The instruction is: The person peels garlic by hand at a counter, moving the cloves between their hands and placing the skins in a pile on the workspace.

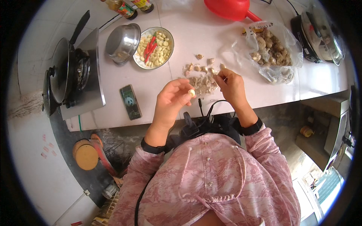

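My left hand (pixel 173 97) holds a peeled garlic clove (pixel 191 93) between thumb and fingertips. To its right, my right hand (pixel 232 86) is over the edge of a heap of papery garlic skins (pixel 204 84), thumb and forefinger pinched together. Whether a bit of skin is between those fingertips is too small to tell. Just beyond the heap lie several unpeeled garlic cloves (pixel 199 56). Farther left, a patterned plate (pixel 148 66) bears many peeled cloves (pixel 164 52) and several red chillies (pixel 150 48).
A steel bowl (pixel 121 43) leans by the plate. A phone (pixel 130 102) lies near the counter's front edge (pixel 152 122). Left is a stove with a wok (pixel 60 70). A plastic bag of brown bulbs or roots (pixel 273 52), a red ladle (pixel 229 8) and an electric pan (pixel 318 36) stand to the right and back.
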The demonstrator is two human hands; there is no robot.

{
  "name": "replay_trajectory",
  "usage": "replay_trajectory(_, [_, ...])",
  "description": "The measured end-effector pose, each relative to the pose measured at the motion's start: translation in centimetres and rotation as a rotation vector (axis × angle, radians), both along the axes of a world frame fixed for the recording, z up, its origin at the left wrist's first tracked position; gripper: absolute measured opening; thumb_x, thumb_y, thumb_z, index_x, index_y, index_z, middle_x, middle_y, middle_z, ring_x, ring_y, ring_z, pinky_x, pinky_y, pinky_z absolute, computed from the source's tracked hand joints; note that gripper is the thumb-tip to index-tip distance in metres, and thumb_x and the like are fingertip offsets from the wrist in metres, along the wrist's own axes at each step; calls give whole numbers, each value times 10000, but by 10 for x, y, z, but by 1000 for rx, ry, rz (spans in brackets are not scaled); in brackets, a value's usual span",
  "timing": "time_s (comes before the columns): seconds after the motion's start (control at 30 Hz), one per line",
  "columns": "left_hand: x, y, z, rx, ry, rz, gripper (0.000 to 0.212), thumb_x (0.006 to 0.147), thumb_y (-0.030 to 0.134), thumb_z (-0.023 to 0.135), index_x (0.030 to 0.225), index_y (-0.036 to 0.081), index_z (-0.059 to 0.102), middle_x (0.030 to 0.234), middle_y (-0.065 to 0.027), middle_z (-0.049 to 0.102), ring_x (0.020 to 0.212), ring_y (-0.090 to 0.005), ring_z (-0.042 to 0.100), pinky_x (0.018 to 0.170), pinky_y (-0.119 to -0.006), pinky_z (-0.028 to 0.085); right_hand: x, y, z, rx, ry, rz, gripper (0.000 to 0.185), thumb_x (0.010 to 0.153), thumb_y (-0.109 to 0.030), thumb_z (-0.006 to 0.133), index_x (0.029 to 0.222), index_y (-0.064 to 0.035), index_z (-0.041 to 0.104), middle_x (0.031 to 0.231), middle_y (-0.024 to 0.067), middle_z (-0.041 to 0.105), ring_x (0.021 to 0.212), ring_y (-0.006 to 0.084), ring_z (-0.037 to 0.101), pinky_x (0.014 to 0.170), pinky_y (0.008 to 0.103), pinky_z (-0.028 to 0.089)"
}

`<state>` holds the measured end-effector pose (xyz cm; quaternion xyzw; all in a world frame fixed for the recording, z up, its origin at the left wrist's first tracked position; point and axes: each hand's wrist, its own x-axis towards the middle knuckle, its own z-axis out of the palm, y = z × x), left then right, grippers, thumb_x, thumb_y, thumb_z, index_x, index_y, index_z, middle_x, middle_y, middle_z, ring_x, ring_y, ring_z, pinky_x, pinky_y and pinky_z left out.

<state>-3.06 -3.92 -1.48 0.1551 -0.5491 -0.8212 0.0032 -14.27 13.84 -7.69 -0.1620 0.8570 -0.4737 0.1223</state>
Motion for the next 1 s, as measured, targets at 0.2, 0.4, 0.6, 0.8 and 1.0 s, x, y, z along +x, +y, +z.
replay_trajectory(0.2, [0, -3, -9, -269, 76, 93, 299, 832, 6, 623, 1118, 5, 536, 964, -50, 600, 833, -98, 552, 672, -223, 464, -7, 13, 2, -167, -198, 34, 139, 854, -53, 538, 938, 20, 623, 643, 79, 596, 477, 117, 537, 494, 247, 441])
replay_trajectory(0.4, [-6, -20, -25, -350, -21, 160, 256, 833, 28, 631, 1077, -10, 562, 927, -50, 618, 781, -96, 561, 670, -227, 462, -17, 43, 4, -155, -375, 66, 164, 866, -69, 534, 936, 56, 615, 655, 60, 600, 531, 89, 530, 494, 227, 435])
replay_trajectory(0.6, [-39, -95, -67, -447, -55, 399, 276, 820, 39, 634, 1083, -13, 570, 923, -58, 629, 829, -124, 591, 734, -245, 483, -10, 85, -45, -99, -538, -40, 214, 810, -20, 470, 944, -3, 636, 783, 46, 640, 573, 89, 580, 439, 204, 408])
replay_trajectory(0.8, [-1, -90, -98, -648, -148, 282, 210, 817, 65, 631, 1015, -4, 617, 858, -54, 653, 798, -124, 617, 741, -257, 497, 4, 94, -75, -296, -576, -178, 147, 826, 1, 445, 849, -4, 590, 653, 31, 572, 456, 84, 482, 396, 210, 353])
replay_trajectory(1.0, [36, -49, -96, -704, -166, -225, 153, 855, 61, 597, 987, -10, 623, 892, -76, 659, 794, -121, 614, 729, -268, 492, 8, 94, -74, -288, -433, -145, 128, 906, -75, 478, 926, 2, 578, 584, 0, 506, 404, 60, 403, 366, 204, 312])
